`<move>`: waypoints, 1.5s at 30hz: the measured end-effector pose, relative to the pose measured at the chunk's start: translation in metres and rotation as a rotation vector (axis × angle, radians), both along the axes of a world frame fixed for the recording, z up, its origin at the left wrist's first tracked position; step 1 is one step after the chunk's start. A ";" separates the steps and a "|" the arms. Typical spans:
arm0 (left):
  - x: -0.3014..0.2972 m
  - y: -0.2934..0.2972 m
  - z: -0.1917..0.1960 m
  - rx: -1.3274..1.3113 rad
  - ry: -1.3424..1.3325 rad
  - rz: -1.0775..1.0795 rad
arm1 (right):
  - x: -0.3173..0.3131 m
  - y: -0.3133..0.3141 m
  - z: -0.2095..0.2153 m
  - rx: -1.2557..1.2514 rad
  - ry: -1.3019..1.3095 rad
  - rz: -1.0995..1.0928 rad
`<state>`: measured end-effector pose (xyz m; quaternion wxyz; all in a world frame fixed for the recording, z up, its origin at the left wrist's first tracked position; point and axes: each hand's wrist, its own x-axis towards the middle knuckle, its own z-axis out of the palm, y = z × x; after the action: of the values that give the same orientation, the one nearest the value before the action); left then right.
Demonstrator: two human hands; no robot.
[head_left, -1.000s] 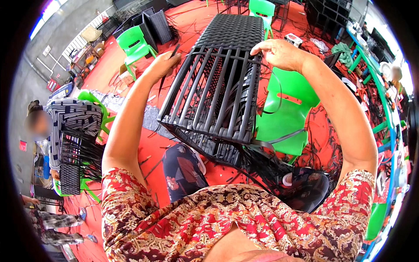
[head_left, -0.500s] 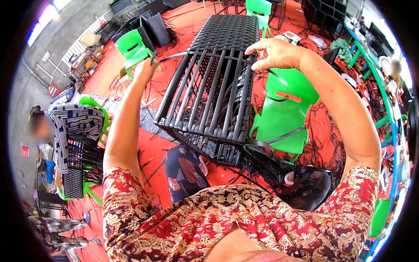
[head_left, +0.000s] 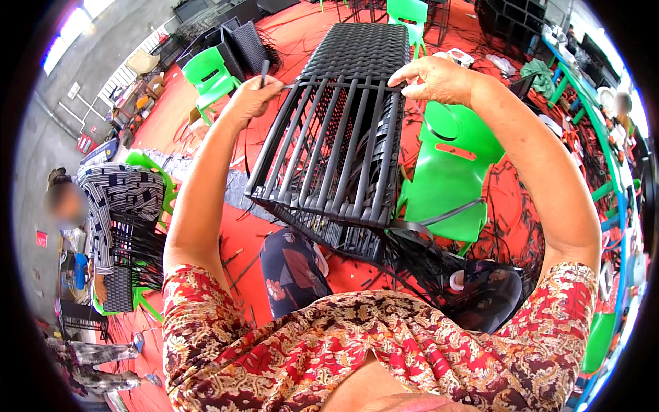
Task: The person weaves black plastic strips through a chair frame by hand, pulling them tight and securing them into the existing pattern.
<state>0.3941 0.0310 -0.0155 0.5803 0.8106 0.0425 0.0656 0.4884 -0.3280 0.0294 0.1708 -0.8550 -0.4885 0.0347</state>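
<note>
In front of me stands a partly woven black wicker frame [head_left: 343, 130], its far end covered in tight weave and its near part showing bare lengthwise bars. My left hand [head_left: 255, 101] is closed on a flat black weaving strip [head_left: 265, 69] just left of the frame, and a strip end pokes up above the fist. At the frame's right edge, by the last woven row, is my right hand [head_left: 439, 81]. Its thumb and forefinger are apart, with the fingertips at the corner; I cannot tell whether they press on it.
A green plastic chair [head_left: 449, 178] stands right of the frame, with loose black strips [head_left: 419, 264] below. Another green chair [head_left: 209, 79] is at far left. A seated person [head_left: 123, 192] works on a black woven piece at left. A long green-framed bench [head_left: 583, 117] runs along the right.
My left hand has come right, closer to the frame, and the strip length stretched between them is shorter. My right hand stays at the right edge with little movement.
</note>
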 end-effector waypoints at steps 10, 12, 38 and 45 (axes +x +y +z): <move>0.014 0.006 0.001 0.221 0.165 -0.014 | 0.008 0.005 -0.007 -0.022 -0.190 -0.014; 0.006 -0.005 -0.003 0.127 0.062 -0.012 | 0.005 0.008 -0.005 -0.037 -0.173 -0.010; 0.034 -0.160 0.040 1.145 -0.601 -0.222 | 0.009 0.021 -0.022 0.246 0.059 -0.006; 0.030 -0.155 0.031 1.154 -0.644 -0.128 | 0.020 0.029 -0.024 0.338 0.139 0.005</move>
<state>0.4243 -0.1238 0.0155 0.0395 0.9322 -0.2231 0.2821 0.5087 -0.2992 0.0053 0.3455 -0.8083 -0.4767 0.0114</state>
